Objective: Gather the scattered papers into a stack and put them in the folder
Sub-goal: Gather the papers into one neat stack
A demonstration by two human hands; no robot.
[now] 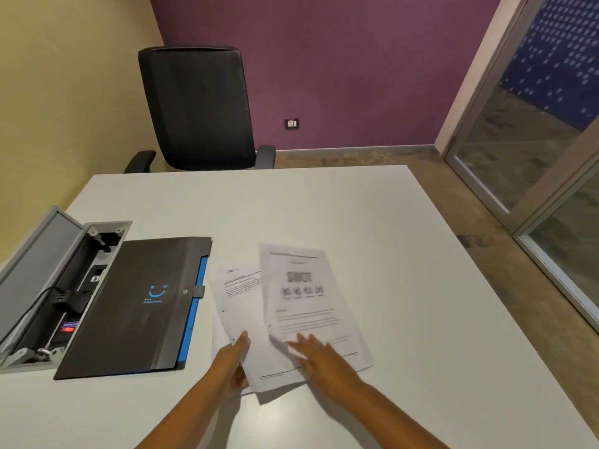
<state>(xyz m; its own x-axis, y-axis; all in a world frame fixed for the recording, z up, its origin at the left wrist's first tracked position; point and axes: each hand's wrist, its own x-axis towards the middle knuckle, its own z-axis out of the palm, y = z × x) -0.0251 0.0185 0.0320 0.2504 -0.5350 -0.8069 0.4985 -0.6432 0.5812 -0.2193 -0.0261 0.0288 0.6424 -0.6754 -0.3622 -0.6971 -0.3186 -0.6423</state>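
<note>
My white counter faces a black mesh office chair at its far side, purple wall behind, cream wall left, glass partition right.

Single head-worn view, wide-angle, looking forward and steeply down from the near edge of a white table. Both forearms enter from the bottom edge; the left hand and right hand lie close below the lens, on the papers. The folder sits left of centre, beside an open cable box at the left margin. Farther off, a chair and purple wall fill the upper field; a glass door bends along the right edge.
</note>
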